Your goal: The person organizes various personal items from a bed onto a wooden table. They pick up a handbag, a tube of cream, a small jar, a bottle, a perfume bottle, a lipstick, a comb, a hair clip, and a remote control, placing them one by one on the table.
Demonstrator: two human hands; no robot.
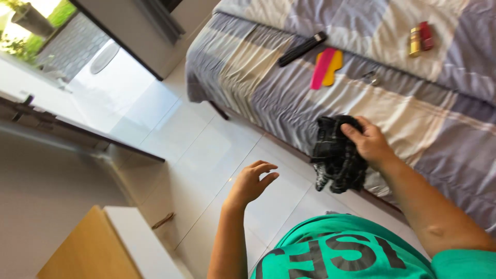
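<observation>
My right hand (pixel 368 140) clenched on black cloth (pixel 337 155) dangling below at bed (pixel 289 88) edge; my left hand (pixel 251 182) apart, empty, fingers loose.

a person wearing a bright green short-sleeved t-shirt (pixel 346 248) with large dark grey block lettering across the chest; both forearms bare.

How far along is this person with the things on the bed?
Nothing looks finished. In hand: the right hand grips a bunched black cloth at the edge of the bed, while the left hand hangs open and empty over the floor. Not yet touched on the bedspread: a black comb, pink and yellow files and two small bottles.
</observation>
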